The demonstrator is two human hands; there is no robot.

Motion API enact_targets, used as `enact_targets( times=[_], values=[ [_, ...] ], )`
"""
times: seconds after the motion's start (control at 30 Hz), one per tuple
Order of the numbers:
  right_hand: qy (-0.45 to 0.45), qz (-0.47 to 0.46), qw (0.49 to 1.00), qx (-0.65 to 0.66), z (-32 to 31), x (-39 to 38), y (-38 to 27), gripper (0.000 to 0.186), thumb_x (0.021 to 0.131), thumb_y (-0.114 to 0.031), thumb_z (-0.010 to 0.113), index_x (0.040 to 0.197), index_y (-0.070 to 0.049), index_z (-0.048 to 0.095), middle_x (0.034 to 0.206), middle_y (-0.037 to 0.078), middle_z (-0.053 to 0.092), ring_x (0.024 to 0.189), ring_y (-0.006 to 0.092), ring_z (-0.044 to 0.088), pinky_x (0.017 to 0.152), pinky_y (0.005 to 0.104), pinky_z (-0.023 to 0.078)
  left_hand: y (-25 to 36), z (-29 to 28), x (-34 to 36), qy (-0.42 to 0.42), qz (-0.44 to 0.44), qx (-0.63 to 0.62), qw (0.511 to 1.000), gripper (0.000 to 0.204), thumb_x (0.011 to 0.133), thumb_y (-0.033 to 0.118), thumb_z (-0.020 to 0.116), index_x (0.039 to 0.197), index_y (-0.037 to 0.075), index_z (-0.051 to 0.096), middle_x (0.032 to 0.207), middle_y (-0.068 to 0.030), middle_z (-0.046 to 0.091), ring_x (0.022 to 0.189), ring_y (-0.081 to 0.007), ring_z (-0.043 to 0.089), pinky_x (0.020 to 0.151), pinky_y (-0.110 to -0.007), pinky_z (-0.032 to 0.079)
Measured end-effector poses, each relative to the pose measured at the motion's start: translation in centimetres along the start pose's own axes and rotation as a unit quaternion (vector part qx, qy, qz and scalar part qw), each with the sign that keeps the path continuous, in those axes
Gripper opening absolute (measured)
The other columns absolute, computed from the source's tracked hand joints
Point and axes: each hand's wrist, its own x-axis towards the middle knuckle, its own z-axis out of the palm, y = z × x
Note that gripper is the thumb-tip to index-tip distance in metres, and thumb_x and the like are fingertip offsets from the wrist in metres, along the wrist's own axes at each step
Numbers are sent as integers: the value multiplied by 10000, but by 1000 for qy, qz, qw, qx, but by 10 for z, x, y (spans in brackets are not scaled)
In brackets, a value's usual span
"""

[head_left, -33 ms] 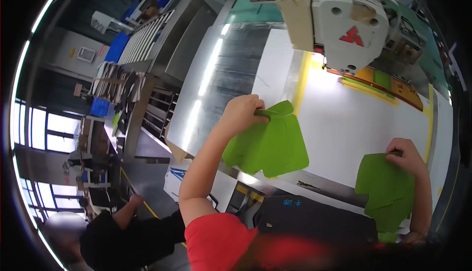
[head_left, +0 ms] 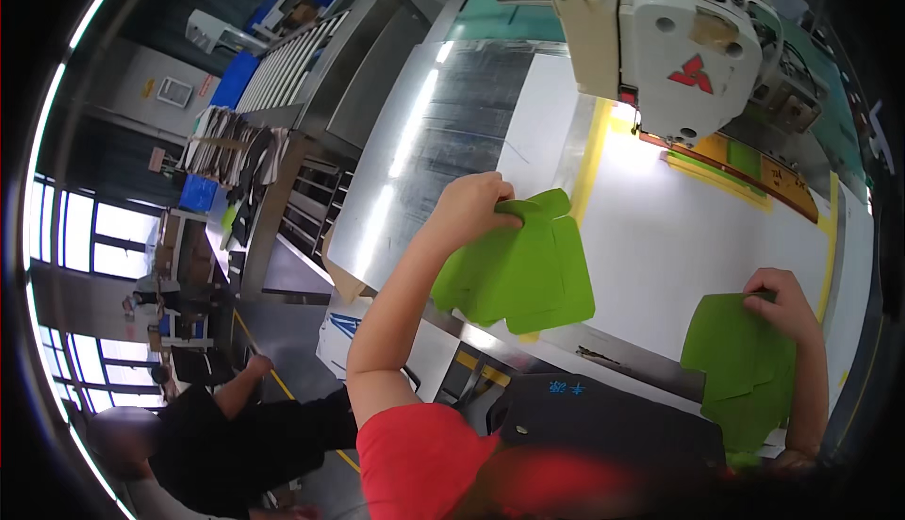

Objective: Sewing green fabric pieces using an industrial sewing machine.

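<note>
My left hand [head_left: 474,211] pinches the top edge of a bright green, flat cut sheet piece [head_left: 528,280], which hangs over the near left edge of the white work surface. Several folded or layered flaps show on it. At the right, my right hand [head_left: 784,303] grips the upper corner of a second green sheet piece [head_left: 738,355], darker and bent, hanging over the near edge. Beyond both hands stands a white sewing machine head [head_left: 693,58]. Beside its needle area lies an orange-brown template [head_left: 778,181] with yellow edging and a green strip in it.
The white work surface [head_left: 660,228] has yellow tape along its sides. To its left is a shiny metal plate [head_left: 415,162]. A dark apron [head_left: 603,426] covers my lap. At lower left a person in black [head_left: 217,445] is near the aisle; shelves with stacked material [head_left: 231,152] stand behind.
The machine and table sit slightly further right in the picture. Both hands keep their green pieces, almost unmoved. The person in black at lower left has shifted posture, and more of them shows.
</note>
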Motion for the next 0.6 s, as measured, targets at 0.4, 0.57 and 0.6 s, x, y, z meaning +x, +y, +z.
enact_targets(
  times=[0.4,0.57,0.6],
  values=[
    [116,-3,993,-37,5,107,-30,185,859,-169,648,945,-10,686,862,103,684,801,206,653,720,321,503,82,16,35,151,189,-15,970,305,801,216,733,1056,71,646,1071,-88,624,962,-279,625,806,-382,510],
    [223,6,967,-122,3,118,-17,181,826,-242,655,930,-96,673,888,67,699,832,243,664,736,367,515,125,49,77,108,321,-1,941,410,826,233,701,1176,46,598,1286,-123,544,1149,-304,556,906,-402,478],
    [227,11,966,-123,4,121,-16,181,826,-242,655,930,-96,673,888,67,699,832,243,664,736,367,515,129,53,83,106,328,-2,939,410,826,233,701,1176,46,598,1286,-123,544,1149,-304,556,906,-402,478]
  ],
)
